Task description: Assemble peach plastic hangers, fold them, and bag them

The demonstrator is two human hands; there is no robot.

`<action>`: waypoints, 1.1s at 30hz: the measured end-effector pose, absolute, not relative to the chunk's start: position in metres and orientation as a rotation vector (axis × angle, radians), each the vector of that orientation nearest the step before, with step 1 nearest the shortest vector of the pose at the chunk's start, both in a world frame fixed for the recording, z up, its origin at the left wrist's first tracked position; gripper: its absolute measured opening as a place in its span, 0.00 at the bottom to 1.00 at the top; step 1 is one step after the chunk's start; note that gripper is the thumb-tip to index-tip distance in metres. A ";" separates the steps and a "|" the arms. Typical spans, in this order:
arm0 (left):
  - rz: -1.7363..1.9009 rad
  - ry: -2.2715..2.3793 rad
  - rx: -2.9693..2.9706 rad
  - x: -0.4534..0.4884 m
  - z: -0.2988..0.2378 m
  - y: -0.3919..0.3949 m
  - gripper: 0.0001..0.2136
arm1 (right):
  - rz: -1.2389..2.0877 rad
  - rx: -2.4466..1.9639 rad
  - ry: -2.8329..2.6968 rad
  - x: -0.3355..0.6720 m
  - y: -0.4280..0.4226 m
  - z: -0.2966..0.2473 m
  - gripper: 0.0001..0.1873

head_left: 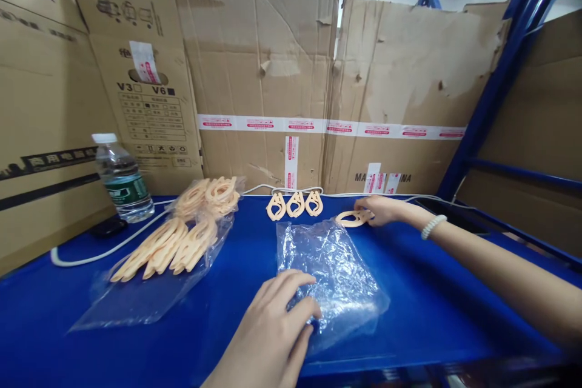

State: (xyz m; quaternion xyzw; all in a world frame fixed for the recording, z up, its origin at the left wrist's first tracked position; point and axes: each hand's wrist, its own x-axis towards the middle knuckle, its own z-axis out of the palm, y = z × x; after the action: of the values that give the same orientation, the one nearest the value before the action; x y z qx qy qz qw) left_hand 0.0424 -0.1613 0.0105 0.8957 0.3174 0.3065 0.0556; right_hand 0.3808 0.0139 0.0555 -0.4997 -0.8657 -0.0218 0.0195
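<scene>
My right hand, with a pale beaded bracelet on its wrist, grips a peach-coloured folding clothes hanger by one end, low over the blue surface. Its fingertips are partly hidden. A flat clear plastic bag lies in front of me. At the bag's near left edge is my left hand, fingers apart and slightly bent, touching the film. Three folded hangers stand in a row at the back. On the left, several more hangers lie bundled in another clear bag.
A water bottle with a white cap stands at the left, beside a small black object. A white cable curves around them. Cardboard sheets wall the back, and a blue metal post rises at the right.
</scene>
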 end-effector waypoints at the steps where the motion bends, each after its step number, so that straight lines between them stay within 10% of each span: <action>1: 0.923 0.980 2.746 0.042 0.008 -0.163 0.11 | -0.060 -1.546 -2.679 0.386 0.004 0.055 0.21; 20: 0.935 1.018 2.958 0.046 -0.022 -0.166 0.21 | -0.555 -1.124 -1.972 0.332 -0.202 0.073 0.04; 33: 1.128 1.127 2.785 0.051 -0.003 -0.172 0.18 | -0.470 -0.794 -2.252 0.316 -0.238 0.047 0.13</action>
State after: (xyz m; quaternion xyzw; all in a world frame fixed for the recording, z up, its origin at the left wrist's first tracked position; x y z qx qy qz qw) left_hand 0.0514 -0.1717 -0.0035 0.8673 0.3508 0.3514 -0.0340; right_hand 0.3161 -0.2382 0.0474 -0.3061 -0.8680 -0.1810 0.3465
